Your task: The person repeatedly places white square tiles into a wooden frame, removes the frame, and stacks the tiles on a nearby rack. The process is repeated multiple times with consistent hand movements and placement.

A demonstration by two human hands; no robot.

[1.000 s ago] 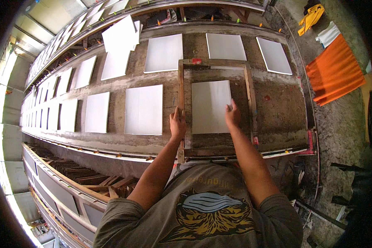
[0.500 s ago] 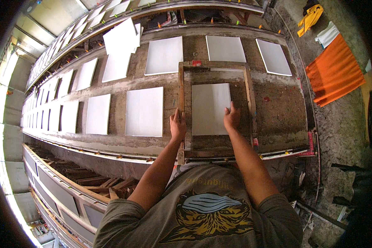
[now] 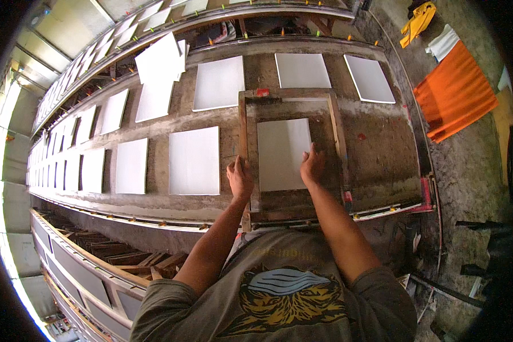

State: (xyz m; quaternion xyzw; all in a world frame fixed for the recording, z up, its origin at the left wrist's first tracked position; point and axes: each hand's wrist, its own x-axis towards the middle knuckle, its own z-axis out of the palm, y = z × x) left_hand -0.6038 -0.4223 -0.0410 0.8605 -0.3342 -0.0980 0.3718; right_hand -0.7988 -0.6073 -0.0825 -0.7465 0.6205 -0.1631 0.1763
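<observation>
A brown wooden frame (image 3: 243,125) lies on the long table around a white rectangular sheet (image 3: 282,151), which looks greyer than the others. My left hand (image 3: 240,178) is closed on the frame's left rail, its fingers curled over the wood. At the right edge of the sheet, inside the frame, is my right hand (image 3: 312,165). Its fingers are bent in and its thumb lies along the edge. Whatever it may grip is hidden by the hand. A red patch (image 3: 262,92) marks the frame's far rail, and another red piece (image 3: 348,196) sits at its near right corner.
Two rows of white sheets (image 3: 194,161) run along the stained table (image 3: 376,165). Loose sheets (image 3: 158,60) are piled at an angle across the far row. Orange cloth (image 3: 456,91) lies at the right. Another table with dark panels (image 3: 80,262) stands at the lower left.
The whole view has shifted slightly. The fingers of my left hand, straighter before, are now more curled around the frame's rail. My right hand stays at the sheet's edge.
</observation>
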